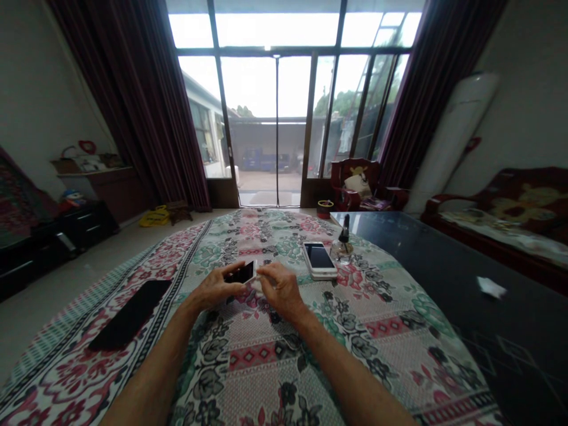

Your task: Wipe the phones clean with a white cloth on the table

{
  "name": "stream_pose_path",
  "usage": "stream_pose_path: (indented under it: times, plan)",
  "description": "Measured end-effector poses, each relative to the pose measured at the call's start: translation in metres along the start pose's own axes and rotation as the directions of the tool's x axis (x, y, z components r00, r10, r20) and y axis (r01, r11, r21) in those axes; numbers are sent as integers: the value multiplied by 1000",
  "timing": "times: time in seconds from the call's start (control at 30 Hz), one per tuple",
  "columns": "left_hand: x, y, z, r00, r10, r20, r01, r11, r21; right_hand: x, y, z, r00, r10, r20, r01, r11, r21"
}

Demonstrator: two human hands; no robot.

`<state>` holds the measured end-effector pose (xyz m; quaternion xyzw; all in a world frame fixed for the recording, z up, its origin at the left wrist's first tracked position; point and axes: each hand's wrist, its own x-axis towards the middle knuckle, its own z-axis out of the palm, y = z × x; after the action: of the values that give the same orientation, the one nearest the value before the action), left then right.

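Observation:
A smartphone [242, 273] with a dark screen and a white edge is held just above the flowered tablecloth [261, 337]. My left hand [215, 289] grips it from the left, with the thumb along the near side. At the phone's right end is my right hand [281, 290], its fingers pinched together against the edge. Something small and pale shows under those fingers, too little of it to name. To the right lie white smartphones [319, 258], apparently stacked, the top one face up. Beside them stands a clear bottle [341, 251] with a black top.
A flat black rectangle [131, 315] lies on the cloth at the left. On the right, a dark glossy table [421, 284] adjoins the cloth and bears a crumpled white tissue [491, 287]. Beyond are a wooden armchair [357, 177] and glass doors [275, 130].

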<state>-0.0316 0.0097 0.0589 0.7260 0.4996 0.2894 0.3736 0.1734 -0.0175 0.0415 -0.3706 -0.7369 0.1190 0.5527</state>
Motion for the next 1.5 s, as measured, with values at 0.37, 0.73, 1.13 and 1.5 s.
stream_pose_path:
  times: [0.37,0.73,1.13,1.5]
  plan:
    - [1,15,22,993,91,78,-95,995,43,-4,26,-5,987,154,-43,-156,987,-40]
    - [5,3,19,998,5,-64,4,990,140,-8,14,5,987,147,60,-149,989,21]
    - [6,-10,28,913,-141,-382,370,678,635,-11,27,-2,988,135,73,-107,948,-299]
    - [0,-21,-14,989,-135,-53,140,789,598,-10,33,-5,982,169,85,-125,917,-379]
